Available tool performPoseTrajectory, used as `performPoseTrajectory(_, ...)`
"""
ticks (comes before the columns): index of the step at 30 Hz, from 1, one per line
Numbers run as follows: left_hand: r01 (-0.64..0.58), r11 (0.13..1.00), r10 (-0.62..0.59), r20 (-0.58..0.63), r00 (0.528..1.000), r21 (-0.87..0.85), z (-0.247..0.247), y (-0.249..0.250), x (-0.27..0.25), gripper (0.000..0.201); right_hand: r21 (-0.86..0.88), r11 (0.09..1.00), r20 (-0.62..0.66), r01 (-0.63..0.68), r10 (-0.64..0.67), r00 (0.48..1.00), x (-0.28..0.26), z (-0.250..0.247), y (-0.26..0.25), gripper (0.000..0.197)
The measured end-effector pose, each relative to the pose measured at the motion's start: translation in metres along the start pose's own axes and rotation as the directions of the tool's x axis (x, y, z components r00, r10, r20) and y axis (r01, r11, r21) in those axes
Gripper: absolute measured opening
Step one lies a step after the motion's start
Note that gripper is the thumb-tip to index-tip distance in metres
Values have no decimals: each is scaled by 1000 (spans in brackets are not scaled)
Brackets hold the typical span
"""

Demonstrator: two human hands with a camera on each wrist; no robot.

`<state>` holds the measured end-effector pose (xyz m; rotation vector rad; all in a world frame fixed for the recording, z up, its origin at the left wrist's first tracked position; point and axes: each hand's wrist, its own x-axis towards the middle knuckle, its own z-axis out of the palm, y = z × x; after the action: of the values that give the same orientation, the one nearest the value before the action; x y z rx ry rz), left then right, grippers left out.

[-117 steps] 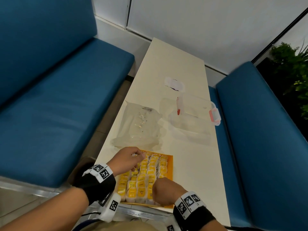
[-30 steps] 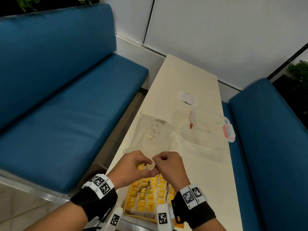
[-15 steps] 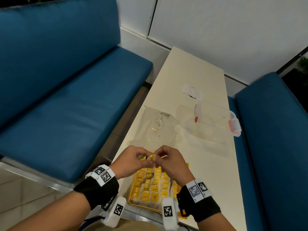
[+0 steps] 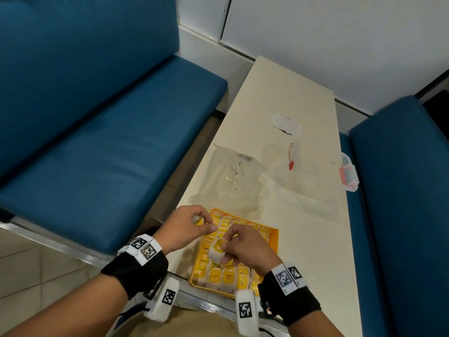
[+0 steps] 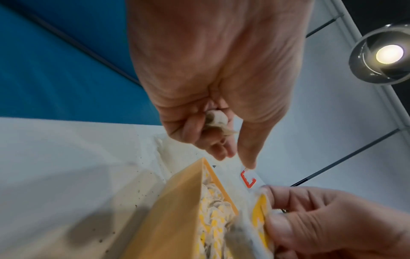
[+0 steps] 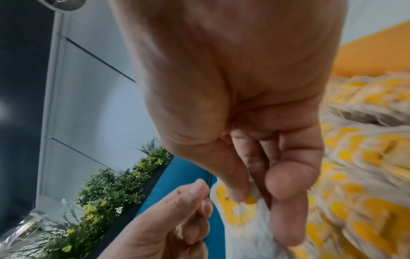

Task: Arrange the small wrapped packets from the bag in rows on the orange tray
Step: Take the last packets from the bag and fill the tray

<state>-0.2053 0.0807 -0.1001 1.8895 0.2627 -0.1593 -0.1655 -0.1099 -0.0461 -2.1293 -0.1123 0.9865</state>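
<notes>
While right hand (image 4: 245,246) pinches a yellow packet (image 4: 217,249) above orange tray (image 4: 273,242), left hand (image 4: 187,227) curls round seemingly another packet (image 5: 216,119).

I get even, bright indoor light; a ceiling lamp (image 5: 389,54) glares in my left wrist view. Both wrist views are smeared with motion blur, and the head view bends at its edges.

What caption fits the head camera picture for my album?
Right hand pinches a yellow packet over the orange tray while the left hand holds another.
</notes>
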Motion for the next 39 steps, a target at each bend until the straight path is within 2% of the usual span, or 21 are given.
performPoseTrajectory(2,73,993,-71,-20,997,96,-1,-8,1,27,7,999,79,-50,49,996,2,4,4,11)
performPoseTrajectory(4,135,977,-139,12,990,165,1,-12,0,32,-26,996,165,-84,87,982,5,7,7,13)
performPoseTrajectory(7,175,969,-185,41,982,177,5,-15,-3,29,-140,983,294,-122,159,943,12,17,10,13)
performPoseTrajectory(10,209,970,-217,48,975,125,9,-17,-6,27,-179,972,342,-155,209,916,16,30,14,15)
performPoseTrajectory(12,243,968,-247,68,967,57,11,-19,-7,28,-182,972,326,-149,203,923,20,36,15,17)
performPoseTrajectory(16,269,963,-269,78,960,6,13,-24,-9,28,-284,957,252,-49,124,960,19,47,17,19)
performPoseTrajectory(21,281,959,-279,79,957,-25,14,-25,-13,28,-416,909,121,36,16,993,11,57,17,41)
performPoseTrajectory(25,290,956,-286,83,955,-38,13,-25,-14,29,-510,860,-7,24,-32,999,8,53,17,53)
performPoseTrajectory(30,309,950,-302,101,948,-55,12,-21,-17,31,-548,835,70,49,-12,997,10,61,22,40)
performPoseTrajectory(33,367,889,-353,101,930,-273,5,-15,-19,40,-572,818,64,63,-32,997,10,63,22,34)
performPoseTrajectory(35,380,802,-363,128,923,-461,-3,-8,-20,32,-554,829,18,72,-75,997,8,56,18,30)
performPoseTrajectory(37,357,730,-337,147,930,-583,-9,-4,-20,22,-472,877,-74,89,-140,987,4,45,11,25)
performPoseTrajectory(39,317,735,-303,128,944,-599,-10,-3,-20,23,-300,944,-167,136,-192,967,1,34,2,22)
